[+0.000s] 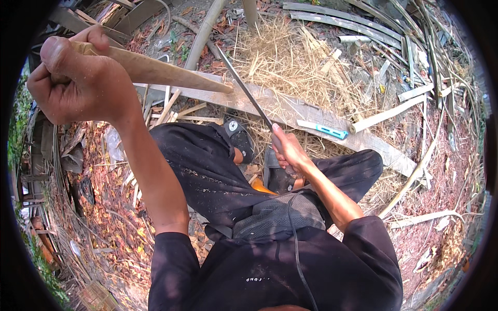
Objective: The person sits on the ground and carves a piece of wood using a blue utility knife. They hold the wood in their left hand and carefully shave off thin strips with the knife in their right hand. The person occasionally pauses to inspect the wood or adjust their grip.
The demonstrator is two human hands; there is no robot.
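Note:
My left hand (83,80) is raised at the upper left, its fingers wrapped round one end of a pale brown strip of wood (166,72). The strip slants down to the right, and its narrower end lies over a grey plank (270,103). In front of my lap, my right hand (290,153) grips the handle of a long-bladed knife (244,87). The dark blade points up and to the left, its tip beyond the plank and apart from the strip. A light-blue utility knife (329,131) lies on the plank, right of my right hand.
Straw-like shavings (285,62) heap beyond the plank. A split pale bamboo length (389,115) reaches right from the plank, and long slats (345,23) lie at the far right. A pole (206,33) stands at the far side. Dry leaves (111,233) cover the left ground.

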